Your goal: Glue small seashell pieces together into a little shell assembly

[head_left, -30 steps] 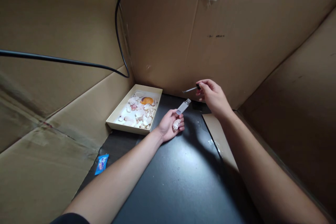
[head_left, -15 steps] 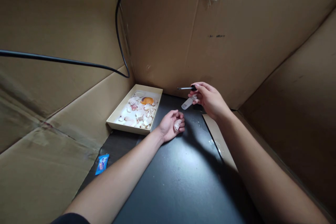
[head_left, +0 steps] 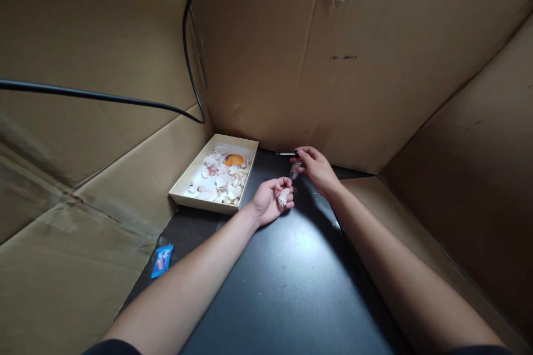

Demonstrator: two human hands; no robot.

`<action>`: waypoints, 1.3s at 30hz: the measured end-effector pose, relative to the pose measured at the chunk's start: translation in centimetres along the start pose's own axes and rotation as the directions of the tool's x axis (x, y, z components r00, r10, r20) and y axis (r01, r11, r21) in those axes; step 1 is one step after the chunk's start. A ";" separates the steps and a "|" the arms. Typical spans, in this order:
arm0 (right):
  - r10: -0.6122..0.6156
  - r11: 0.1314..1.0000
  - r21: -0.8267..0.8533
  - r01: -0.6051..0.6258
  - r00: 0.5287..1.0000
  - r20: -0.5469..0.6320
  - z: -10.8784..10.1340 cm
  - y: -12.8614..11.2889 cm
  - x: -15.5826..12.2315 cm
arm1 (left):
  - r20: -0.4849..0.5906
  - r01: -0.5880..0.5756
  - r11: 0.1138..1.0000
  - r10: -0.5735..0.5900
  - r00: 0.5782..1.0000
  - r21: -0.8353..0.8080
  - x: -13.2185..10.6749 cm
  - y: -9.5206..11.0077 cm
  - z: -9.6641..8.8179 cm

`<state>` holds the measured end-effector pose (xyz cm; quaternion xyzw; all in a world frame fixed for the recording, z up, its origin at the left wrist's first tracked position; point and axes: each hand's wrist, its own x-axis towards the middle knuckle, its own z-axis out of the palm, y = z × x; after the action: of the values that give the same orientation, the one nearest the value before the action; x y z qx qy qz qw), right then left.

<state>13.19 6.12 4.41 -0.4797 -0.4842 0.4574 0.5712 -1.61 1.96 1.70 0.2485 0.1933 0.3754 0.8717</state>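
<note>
My left hand [head_left: 272, 201], palm up, is closed around a ridged, cream-and-brown spiral seashell [head_left: 283, 197]. Just beyond it, my right hand [head_left: 315, 167] pinches the black cap of an applicator [head_left: 287, 153], whose thin pale shaft points left. The same hand also keeps a small translucent bottle [head_left: 295, 170] under its fingers, close to the left fingertips. The bottle is partly hidden by those fingers. Left of my hands, a shallow cream tray [head_left: 205, 203] holds several pale shells and an orange shell [head_left: 234, 160].
A blue wrapped packet [head_left: 162, 260] lies on the dark tabletop [head_left: 266, 294] beside my left forearm. Cardboard walls [head_left: 358, 77] enclose the space. A black cable [head_left: 125, 101] hangs at the upper left. A flat piece of cardboard [head_left: 375, 205] lies under my right forearm.
My right hand has moved left and slightly down toward my left hand, carrying the applicator and bottle. The bottle now tilts more upright. The seashell has turned a little in my left hand.
</note>
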 end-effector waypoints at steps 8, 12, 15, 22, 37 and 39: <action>-0.089 0.996 0.006 0.089 0.996 0.007 0.0 0.6 -0.1 | -0.020 0.011 1.000 -0.011 1.000 0.001 0.0 0.0 0.1; -0.093 0.996 -0.015 0.093 0.996 -0.010 -0.2 0.5 0.0 | -0.026 0.006 1.000 -0.006 1.000 0.001 0.1 0.0 0.0; -0.091 0.996 -0.022 0.091 0.996 -0.016 -0.3 0.4 0.1 | -0.032 0.001 1.000 -0.001 0.999 0.006 0.1 -0.1 0.0; -0.181 0.981 -0.090 0.169 0.972 -0.148 -0.3 0.2 -0.1 | -0.061 -0.014 1.000 0.014 0.998 0.013 0.0 -0.1 0.0; -0.286 0.922 -0.305 0.238 0.950 -0.123 -0.2 0.0 -5.8 | -0.112 -0.086 0.993 0.095 0.989 0.083 -0.1 -0.2 0.3; -0.284 0.914 -0.336 0.230 0.951 -0.121 -0.7 0.4 -7.4 | -0.119 -0.091 0.991 0.103 0.988 0.097 -0.1 -0.2 0.4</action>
<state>13.07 -1.19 3.11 -0.5340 -0.5606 0.2523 0.5805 -1.31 1.64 1.90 0.2736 0.2516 0.4228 0.8265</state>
